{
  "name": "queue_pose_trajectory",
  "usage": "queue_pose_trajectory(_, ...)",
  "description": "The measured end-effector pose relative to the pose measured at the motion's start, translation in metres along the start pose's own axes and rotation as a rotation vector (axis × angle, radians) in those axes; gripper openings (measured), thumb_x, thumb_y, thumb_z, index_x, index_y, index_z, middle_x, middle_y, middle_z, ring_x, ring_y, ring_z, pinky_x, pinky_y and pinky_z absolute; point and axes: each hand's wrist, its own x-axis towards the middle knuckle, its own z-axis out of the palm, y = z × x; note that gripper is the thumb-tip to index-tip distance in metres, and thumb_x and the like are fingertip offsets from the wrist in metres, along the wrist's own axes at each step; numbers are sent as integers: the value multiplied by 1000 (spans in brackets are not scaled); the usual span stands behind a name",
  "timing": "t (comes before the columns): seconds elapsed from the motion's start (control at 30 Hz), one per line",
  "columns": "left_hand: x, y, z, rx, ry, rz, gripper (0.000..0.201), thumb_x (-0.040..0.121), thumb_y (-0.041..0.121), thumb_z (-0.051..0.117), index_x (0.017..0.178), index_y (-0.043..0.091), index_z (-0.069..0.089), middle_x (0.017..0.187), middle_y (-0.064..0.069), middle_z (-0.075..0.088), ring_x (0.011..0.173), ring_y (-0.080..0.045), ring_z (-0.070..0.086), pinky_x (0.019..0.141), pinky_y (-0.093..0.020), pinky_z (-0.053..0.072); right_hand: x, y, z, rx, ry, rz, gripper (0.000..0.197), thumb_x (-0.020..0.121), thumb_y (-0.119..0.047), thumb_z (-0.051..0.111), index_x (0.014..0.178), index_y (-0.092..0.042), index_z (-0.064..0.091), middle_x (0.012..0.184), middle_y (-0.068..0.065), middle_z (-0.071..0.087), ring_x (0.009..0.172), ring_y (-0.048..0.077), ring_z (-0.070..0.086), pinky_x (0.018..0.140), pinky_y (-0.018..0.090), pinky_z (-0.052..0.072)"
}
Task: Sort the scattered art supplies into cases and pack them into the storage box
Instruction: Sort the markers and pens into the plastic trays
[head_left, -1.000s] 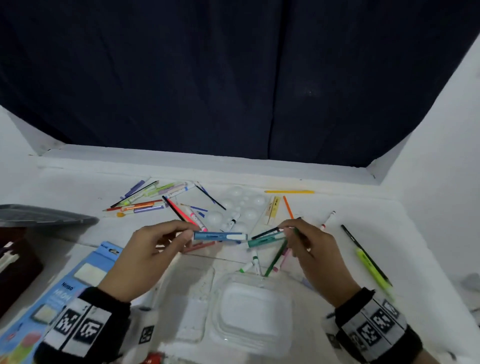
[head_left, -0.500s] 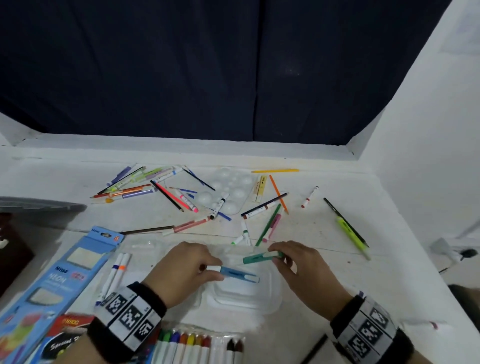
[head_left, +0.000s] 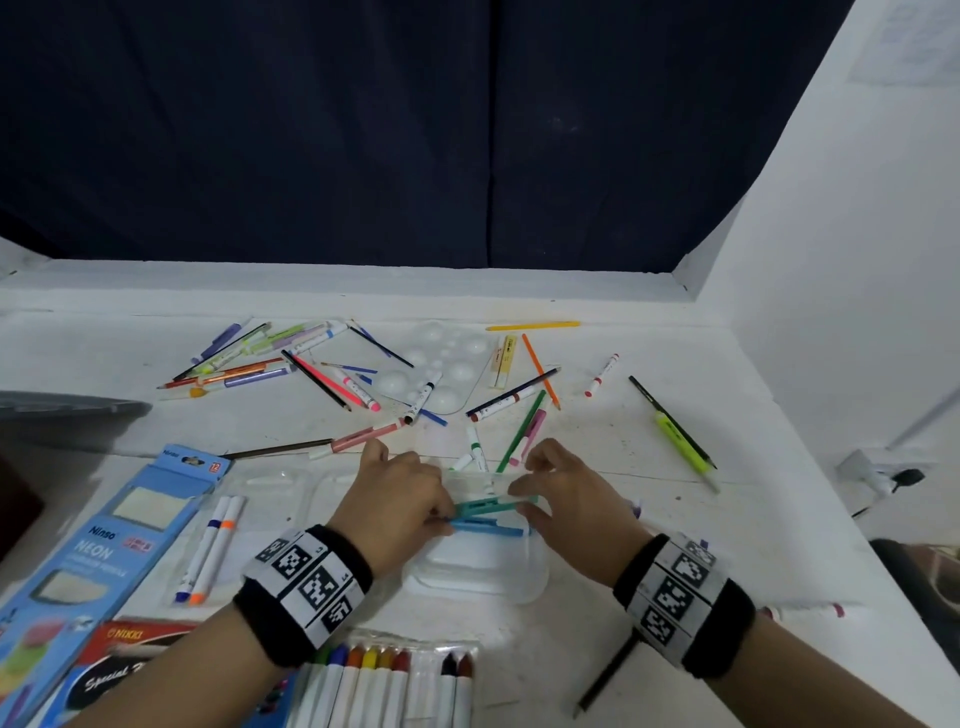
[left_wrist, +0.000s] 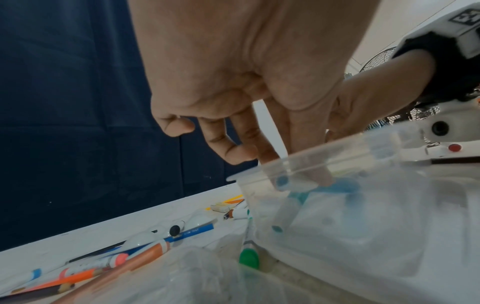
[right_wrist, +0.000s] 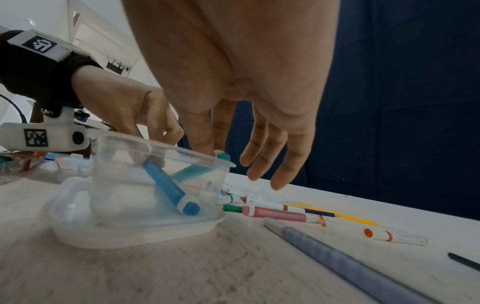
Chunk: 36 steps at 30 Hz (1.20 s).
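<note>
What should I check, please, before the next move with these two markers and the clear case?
1. Blue marker in the clear case: ok, lower end on the floor.
2. Blue marker lying flat: not ok, tilted; left hand pinches its upper end.
3. Teal marker fully inside: not ok, one end rests on the rim, pinched by the right hand.
4. Case upright on the table: ok.
5. Loose supplies cleared: not ok, a green marker lies beside the case.
</note>
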Motion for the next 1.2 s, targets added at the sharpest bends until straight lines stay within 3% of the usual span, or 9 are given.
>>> queue_pose_trajectory(0.23,11,6,3,42,-51,-74,18,89,43,66,103,36,74,100,16,70,101,-9,55,86,-36,20,10,-7,15,-91,-97,39,23,99,-24,52,110,-21,71,114,-1,53,97,11,53,86,29,53)
queue_pose_trajectory(0.47,14,7,4,29,-51,-77,16,87,42,67,99,34,74,96,16,70,98,-7,55,81,-33,17,15,-6,26,-70,-84,66,19,95,-23,55,104,-19,71,110,-1,53,94,12,54,85,25,51)
queue_pose_trajectory(0.67,12,1,3,-65,-7,-68,18,87,43,68,102,35,72,96,15,67,95,-8,57,85,-30,29,17,0,27,33,-61,71,17,92,-32,60,105,-27,70,110,-6,57,92,8,50,73,15,35)
queue_pose_trajectory(0.73,11,-2,2,-97,6,-69,18,87,43,69,103,35,70,95,16,64,88,-7,54,79,-26,32,17,3,29,-10,-79,39,18,89,-38,63,103,-29,67,107,-7,57,91,7,49,68,13,31)
queue_pose_trajectory(0.87,10,-5,4,-137,-9,-85,19,86,40,71,104,36,69,92,17,61,83,-6,48,71,-22,34,13,5,32,-62,-69,12,24,86,-41,66,108,-32,66,113,-7,57,99,9,52,83,26,50)
queue_pose_trajectory(1.0,10,-6,6,-143,-17,-77,17,87,37,69,104,36,69,93,17,61,84,-6,50,71,-22,38,13,1,30,-81,-36,13,23,89,-39,65,112,-32,66,120,-3,55,101,11,54,82,25,52)
queue_pose_trajectory(1.13,7,-11,6,-232,2,-77,17,85,40,71,102,38,68,91,18,60,85,-6,52,72,-24,42,7,-1,29,-12,16,9,26,90,-41,63,115,-31,66,124,-5,55,108,11,50,92,31,51)
queue_pose_trajectory(1.2,4,-16,5,-286,43,-76,16,84,42,72,100,38,69,89,18,58,82,-5,52,68,-23,38,3,1,19,71,140,14,23,92,-38,62,111,-28,69,115,-10,56,100,4,51,90,19,47)
